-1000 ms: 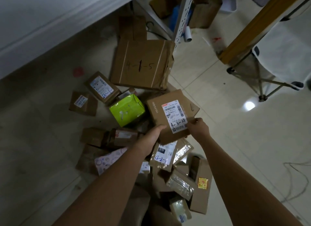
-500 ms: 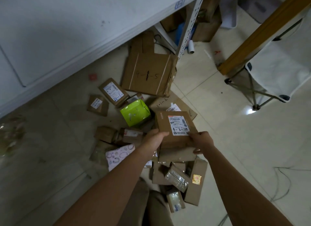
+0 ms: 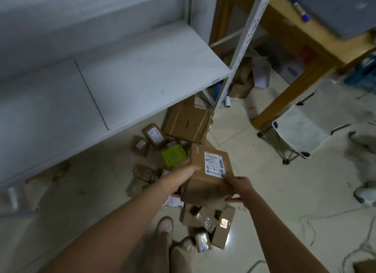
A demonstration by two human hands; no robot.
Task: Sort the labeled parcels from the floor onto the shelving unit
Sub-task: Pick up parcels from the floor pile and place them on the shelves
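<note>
I hold a brown cardboard parcel [image 3: 205, 183] with a white label marked 4-3-24 in the air above the floor pile. My left hand [image 3: 183, 174] presses flat against its left side with straight fingers. My right hand [image 3: 238, 188] grips its lower right corner, thumb underneath. Below lie several more parcels [image 3: 207, 222], a lime-green box [image 3: 174, 158] and a large flat carton [image 3: 186, 122]. The white shelving unit [image 3: 142, 69] fills the upper left, its board bare.
A perforated white upright [image 3: 240, 53] marks the shelf's right corner. A yellow wooden table leg [image 3: 284, 93] and a folding stool [image 3: 295, 134] stand to the right. My feet [image 3: 164, 226] are beside the pile. Cables lie on the tiles at lower right.
The parcel has risen off the pile between both hands. My view has tilted up, bringing the shelf board and its upright into sight.
</note>
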